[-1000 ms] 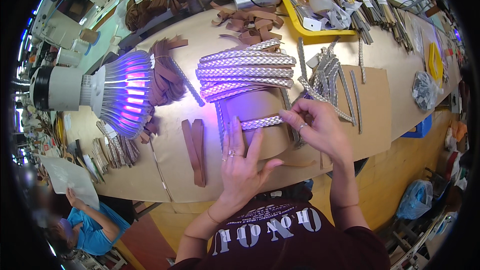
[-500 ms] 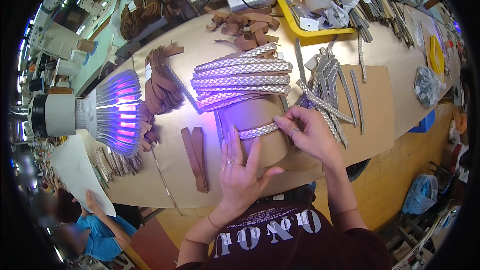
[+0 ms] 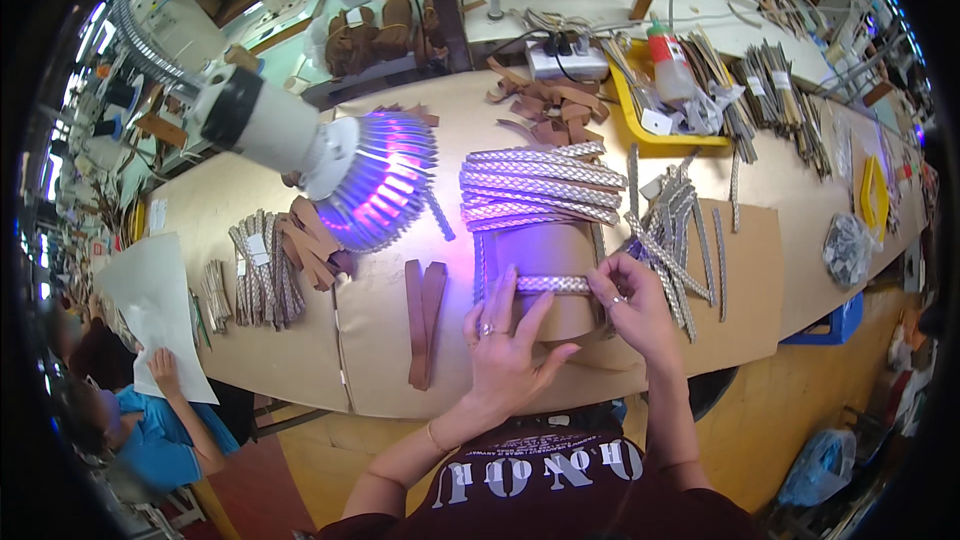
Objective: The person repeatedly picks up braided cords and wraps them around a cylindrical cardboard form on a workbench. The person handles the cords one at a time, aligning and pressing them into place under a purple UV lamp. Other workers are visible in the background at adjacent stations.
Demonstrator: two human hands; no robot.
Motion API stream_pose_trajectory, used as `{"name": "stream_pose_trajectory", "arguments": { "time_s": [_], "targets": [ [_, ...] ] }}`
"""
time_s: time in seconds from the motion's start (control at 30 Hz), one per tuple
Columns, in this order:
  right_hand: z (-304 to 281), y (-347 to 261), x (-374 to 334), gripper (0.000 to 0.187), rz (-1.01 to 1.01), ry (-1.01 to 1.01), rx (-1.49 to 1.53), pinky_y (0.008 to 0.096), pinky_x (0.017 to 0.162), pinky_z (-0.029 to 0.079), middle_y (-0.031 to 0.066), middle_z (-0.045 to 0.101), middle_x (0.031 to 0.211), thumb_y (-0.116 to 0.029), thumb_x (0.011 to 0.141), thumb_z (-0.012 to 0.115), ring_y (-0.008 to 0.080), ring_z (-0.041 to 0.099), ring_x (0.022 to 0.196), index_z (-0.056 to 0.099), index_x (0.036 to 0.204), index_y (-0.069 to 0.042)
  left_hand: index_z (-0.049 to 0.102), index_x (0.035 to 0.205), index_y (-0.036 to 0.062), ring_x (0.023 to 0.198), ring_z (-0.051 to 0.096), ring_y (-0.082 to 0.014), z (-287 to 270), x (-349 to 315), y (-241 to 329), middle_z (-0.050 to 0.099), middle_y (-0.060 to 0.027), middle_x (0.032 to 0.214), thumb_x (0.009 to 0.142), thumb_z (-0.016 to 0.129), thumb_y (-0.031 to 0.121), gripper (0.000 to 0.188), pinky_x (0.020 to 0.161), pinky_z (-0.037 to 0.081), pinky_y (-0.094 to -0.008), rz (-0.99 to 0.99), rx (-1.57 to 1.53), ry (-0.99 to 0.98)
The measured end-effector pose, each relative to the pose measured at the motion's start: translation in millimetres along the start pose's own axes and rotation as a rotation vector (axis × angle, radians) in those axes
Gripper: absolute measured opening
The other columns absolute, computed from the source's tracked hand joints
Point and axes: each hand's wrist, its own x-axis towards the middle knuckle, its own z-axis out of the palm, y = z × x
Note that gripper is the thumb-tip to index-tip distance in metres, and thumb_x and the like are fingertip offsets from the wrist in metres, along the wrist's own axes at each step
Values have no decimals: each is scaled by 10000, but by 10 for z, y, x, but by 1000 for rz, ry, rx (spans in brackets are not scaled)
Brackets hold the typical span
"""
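Observation:
A tan cardboard-coloured roll (image 3: 548, 246) lies on the work table in front of me, with several silver braided straps (image 3: 540, 188) wrapped round its far part. One separate silver braided strap (image 3: 553, 283) runs across the near part of the roll. My left hand (image 3: 508, 358) has its fingers stretched and spread, the tips resting on the roll at the strap's left end. At the strap's right end, thumb and forefinger of my right hand (image 3: 636, 308) pinch it against the side of the roll. The roll's underside is hidden.
A lamp (image 3: 375, 180) with a finned head glows purple at the left. Brown strips (image 3: 427, 325) and braided bundles (image 3: 268, 270) lie nearby. Grey straps (image 3: 680, 230) rest on cardboard (image 3: 745, 280) at the right; a yellow tray (image 3: 680, 140) stands behind. A co-worker in blue (image 3: 165, 435) holds a white sheet (image 3: 155, 290).
The whole view has shifted, so the lamp appears further right and higher. The strap lies more level across the roll; both hands stay at its ends.

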Motion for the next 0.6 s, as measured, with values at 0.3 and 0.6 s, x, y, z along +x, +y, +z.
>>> {"name": "stream_pose_trajectory", "arguments": {
  "time_s": [0.3, 0.6],
  "targets": [
    [-203, -572, 308, 238, -225, 82, 69, 204, 594, 376, -49, 590, 731, -232, 940, 684, 18, 479, 670, 655, 860, -9, 357, 1484, 89, 1451, 240, -441, -319, 497, -6, 278, -308, 1534, 917, 575, 552, 764, 1149, 33, -627, 188, 209, 326],
    [-257, -271, 751, 276, -226, 428, -368, 258, 488, 349, -22, 534, 604, -304, 865, 768, 58, 441, 543, 624, 887, -70, 324, 1509, 75, 1478, 158, -423, -108, 1336, -266, 222, -221, 1588, 947, 503, 549, 757, 1168, -8, -614, 167, 135, 26]
  ]
}}
